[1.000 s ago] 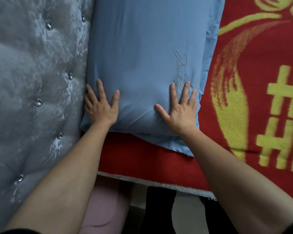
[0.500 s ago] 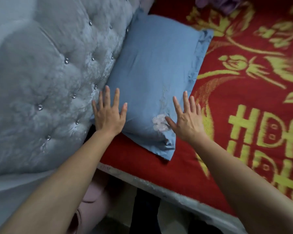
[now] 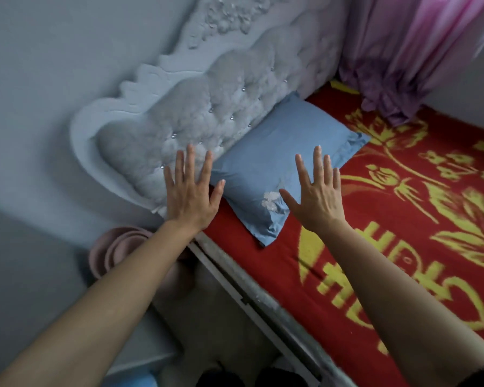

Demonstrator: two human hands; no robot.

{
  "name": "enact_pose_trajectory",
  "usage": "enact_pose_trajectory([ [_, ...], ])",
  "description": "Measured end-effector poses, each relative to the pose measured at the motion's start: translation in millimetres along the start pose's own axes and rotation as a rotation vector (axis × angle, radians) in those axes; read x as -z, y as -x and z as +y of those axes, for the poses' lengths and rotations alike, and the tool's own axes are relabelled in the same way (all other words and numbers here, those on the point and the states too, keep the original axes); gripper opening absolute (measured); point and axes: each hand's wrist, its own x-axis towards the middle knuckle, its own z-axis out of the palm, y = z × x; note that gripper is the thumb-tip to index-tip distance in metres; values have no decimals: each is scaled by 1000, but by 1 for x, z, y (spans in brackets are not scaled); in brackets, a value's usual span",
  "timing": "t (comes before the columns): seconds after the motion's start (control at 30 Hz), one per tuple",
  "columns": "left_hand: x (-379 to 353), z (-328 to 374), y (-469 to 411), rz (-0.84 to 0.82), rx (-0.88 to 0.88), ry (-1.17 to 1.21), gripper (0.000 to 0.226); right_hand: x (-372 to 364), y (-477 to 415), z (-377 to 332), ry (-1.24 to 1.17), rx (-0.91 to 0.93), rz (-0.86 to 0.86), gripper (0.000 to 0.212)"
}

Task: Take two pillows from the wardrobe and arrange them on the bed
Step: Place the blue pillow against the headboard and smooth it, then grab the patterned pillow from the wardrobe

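A view from above and behind two bare forearms reaching forward over the head end of a bed (image 3: 305, 275).

The left hand (image 3: 192, 195) is spread flat and wide, palm down, fingers apart, holding nothing. It sits in front of the lower part of a pale grey tufted headboard (image 3: 213, 107) and just beside the near left edge of a blue pillow (image 3: 277, 152). Whether it touches either one cannot be told.

The right hand (image 3: 317, 195) is likewise spread wide, palm down, empty. It is seen over the pillow's near right side, its thumb close to a small white embroidered flower (image 3: 270, 201) near the pillow's front corner. Whether the palm rests on the fabric or is raised above it cannot be told.

The pillow lies on the bed with one long side against the headboard, its near corner pointing toward the viewer. Only this one pillow is in view.

The bed is covered by a red blanket (image 3: 417, 233) with large yellow flowers and lettering. At the far side, a pink and purple curtain (image 3: 403, 51) hangs down, its hem bunched on the blanket.

Left of the bed, beside its pale frame, stacked pink basins (image 3: 115, 248) sit low against a grey wall (image 3: 53, 65). The headboard has a carved white border and small shiny buttons. The edges of the picture are blurred.
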Motion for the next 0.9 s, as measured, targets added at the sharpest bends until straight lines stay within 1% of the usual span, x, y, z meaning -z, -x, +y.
enact_pose_trajectory([
  [0.13,44,-5,45,25,41,9,65,20,31,-36,-46,88,64,84],
  [0.23,71,-10,95,36,57,20,66,32,70,-64,-81,99,68,84],
  [0.4,129,-38,214,102,82,9,67,52,159,-126,-106,201,89,80],
  [0.53,179,-79,336,127,114,-36,66,61,255,-199,-152,278,84,76],
  [0.67,226,-135,475,104,249,-106,66,68,362,-285,-168,505,60,74],
  [0.77,254,-184,568,27,416,-200,68,68,418,-350,-157,695,3,75],
  [0.9,282,-236,654,-73,637,-240,72,64,468,-424,-136,805,-111,76],
])
